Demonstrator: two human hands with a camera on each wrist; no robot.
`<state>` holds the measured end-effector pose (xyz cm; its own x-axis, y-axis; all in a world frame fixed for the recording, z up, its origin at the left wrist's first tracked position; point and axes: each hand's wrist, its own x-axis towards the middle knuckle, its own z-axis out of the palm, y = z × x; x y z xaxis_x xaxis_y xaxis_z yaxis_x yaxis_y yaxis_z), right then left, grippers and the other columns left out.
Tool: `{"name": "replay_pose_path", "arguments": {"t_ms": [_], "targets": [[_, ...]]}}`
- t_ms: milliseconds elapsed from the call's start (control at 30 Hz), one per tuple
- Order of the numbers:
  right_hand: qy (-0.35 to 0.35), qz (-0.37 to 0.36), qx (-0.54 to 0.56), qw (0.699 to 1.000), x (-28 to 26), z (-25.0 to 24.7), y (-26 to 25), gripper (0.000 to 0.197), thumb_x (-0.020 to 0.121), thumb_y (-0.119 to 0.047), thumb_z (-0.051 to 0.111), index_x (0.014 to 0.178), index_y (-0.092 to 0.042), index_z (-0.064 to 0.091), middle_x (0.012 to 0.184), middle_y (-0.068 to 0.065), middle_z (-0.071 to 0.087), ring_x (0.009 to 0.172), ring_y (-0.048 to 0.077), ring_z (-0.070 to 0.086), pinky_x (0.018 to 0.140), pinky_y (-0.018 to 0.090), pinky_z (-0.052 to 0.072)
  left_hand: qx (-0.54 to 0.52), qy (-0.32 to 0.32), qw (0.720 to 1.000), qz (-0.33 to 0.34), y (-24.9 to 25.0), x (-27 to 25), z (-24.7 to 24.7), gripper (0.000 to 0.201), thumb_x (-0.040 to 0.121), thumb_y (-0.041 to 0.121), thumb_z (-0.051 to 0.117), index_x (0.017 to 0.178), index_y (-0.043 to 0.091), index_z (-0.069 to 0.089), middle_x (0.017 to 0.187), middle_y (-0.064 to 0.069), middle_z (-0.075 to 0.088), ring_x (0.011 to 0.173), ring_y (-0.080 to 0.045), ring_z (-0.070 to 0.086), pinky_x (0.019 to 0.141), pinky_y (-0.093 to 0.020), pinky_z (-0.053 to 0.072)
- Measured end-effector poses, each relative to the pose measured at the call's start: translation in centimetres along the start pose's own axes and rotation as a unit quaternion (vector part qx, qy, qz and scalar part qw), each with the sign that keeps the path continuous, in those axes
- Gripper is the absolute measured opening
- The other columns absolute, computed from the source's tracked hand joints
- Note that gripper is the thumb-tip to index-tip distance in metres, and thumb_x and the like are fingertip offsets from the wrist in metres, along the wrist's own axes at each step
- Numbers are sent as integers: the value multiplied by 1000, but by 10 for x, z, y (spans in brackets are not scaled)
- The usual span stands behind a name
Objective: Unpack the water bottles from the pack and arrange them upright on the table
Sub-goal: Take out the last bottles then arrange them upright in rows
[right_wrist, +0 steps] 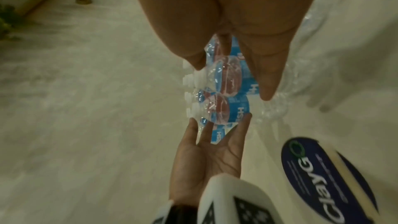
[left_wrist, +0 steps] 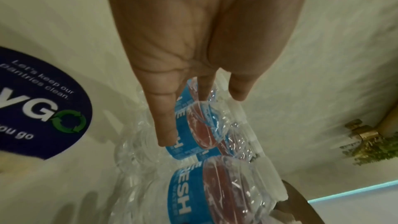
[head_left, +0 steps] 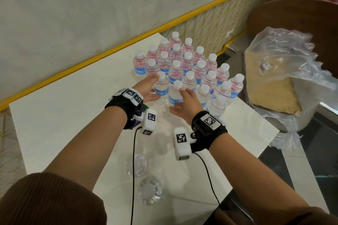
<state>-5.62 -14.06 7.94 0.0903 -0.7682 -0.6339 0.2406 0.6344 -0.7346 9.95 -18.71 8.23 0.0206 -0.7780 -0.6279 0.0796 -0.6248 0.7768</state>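
Note:
Several clear water bottles (head_left: 186,64) with white caps and blue labels stand upright in a tight cluster at the far side of the white table (head_left: 73,115). My left hand (head_left: 153,87) is open, its straight fingers (left_wrist: 163,125) flat against the front-left bottle (head_left: 161,86). My right hand (head_left: 180,100) is open too, palm turned to the left. Its fingers (right_wrist: 267,83) reach beside the neighbouring front bottle (head_left: 176,93); I cannot tell whether they touch it. Two more bottles (head_left: 149,191) stand near the front edge, between my forearms, seen from above.
The torn plastic wrap (head_left: 285,56) with its cardboard base (head_left: 270,93) lies on a brown chair (head_left: 292,14) right of the table. A yellow mesh railing (head_left: 201,23) runs behind the table. A round blue sticker (left_wrist: 43,108) is on the tabletop under my left wrist.

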Motion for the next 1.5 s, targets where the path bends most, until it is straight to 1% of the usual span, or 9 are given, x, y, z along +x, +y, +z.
{"name": "replay_pose_path", "arguments": {"t_ms": [167, 300, 500, 1033, 1133, 1200, 1300, 1400, 1500], "targets": [[3, 77, 247, 966, -6, -10, 24, 46, 101, -9, 35, 146, -4, 25, 144, 23, 38, 125, 42, 48, 97, 47, 46, -87, -3, 996, -28, -10, 2, -16, 47, 98, 22, 47, 144, 18, 37, 146, -18, 35, 110, -35, 57, 94, -41, 47], [-3, 130, 375, 918, -9, -11, 31, 40, 99, 3, 26, 138, 8, 30, 150, 23, 30, 135, 43, 34, 112, 51, 31, -104, -24, 994, -30, -16, 2, -22, 63, 91, -9, 26, 147, 19, 32, 150, -24, 29, 126, -35, 50, 97, -39, 45], [-10, 110, 374, 921, 3, -5, 36, 56, 94, 14, 22, 147, -3, 20, 152, 20, 28, 137, 41, 35, 100, 53, 37, -129, -24, 991, -30, -13, -5, -19, 69, 86, -18, 21, 147, 14, 32, 150, -29, 27, 130, -39, 45, 99, -38, 44], [-50, 110, 386, 915, 6, -3, 32, 53, 95, 10, 22, 146, -3, 21, 150, 18, 32, 134, 41, 38, 101, 52, 38, -91, -19, 995, -31, -11, -12, -11, 63, 89, -14, 20, 147, 8, 28, 147, -31, 31, 132, -36, 44, 101, -38, 42], [-75, 128, 330, 932, 3, -7, 34, 42, 97, 0, 30, 138, 4, 33, 140, 17, 45, 129, 37, 46, 97, 49, 45, -29, -9, 999, -27, -11, -16, -13, 51, 95, -6, 28, 144, 9, 35, 139, -23, 45, 124, -33, 52, 95, -35, 46], [-95, 140, 252, 953, -4, -13, 37, 26, 98, -6, 38, 122, -4, 47, 125, 16, 56, 113, 36, 57, 85, 49, 50, 80, -28, 996, -18, -13, -25, -16, 44, 98, 0, 36, 141, 10, 40, 113, -11, 57, 106, -28, 58, 85, -31, 48], [-166, 141, -1, 976, -24, -22, 43, 15, 97, -12, 44, 107, -13, 55, 105, 13, 63, 94, 29, 64, 83, 44, 52, 311, -62, 948, 15, -22, -45, -25, 38, 96, 1, 46, 134, 7, 49, 105, -4, 56, 93, -21, 55, 74, -22, 49], [-240, 172, -260, 919, -45, -25, 57, 15, 96, -18, 47, 109, -15, 55, 94, 10, 64, 86, 26, 66, 79, 37, 53, 396, -157, 903, -51, -35, -69, -32, 34, 99, 5, 44, 133, 7, 47, 98, 4, 56, 82, -12, 55, 57, -10, 44], [-278, 231, -405, 840, -54, -26, 78, 33, 97, -32, 46, 127, -16, 45, 90, 13, 62, 77, 26, 66, 69, 33, 52, 451, -163, 872, -95, -51, -92, -37, 32, 99, 24, 48, 131, 22, 49, 118, 1, 57, 106, -18, 59, 77, -25, 46]]}}
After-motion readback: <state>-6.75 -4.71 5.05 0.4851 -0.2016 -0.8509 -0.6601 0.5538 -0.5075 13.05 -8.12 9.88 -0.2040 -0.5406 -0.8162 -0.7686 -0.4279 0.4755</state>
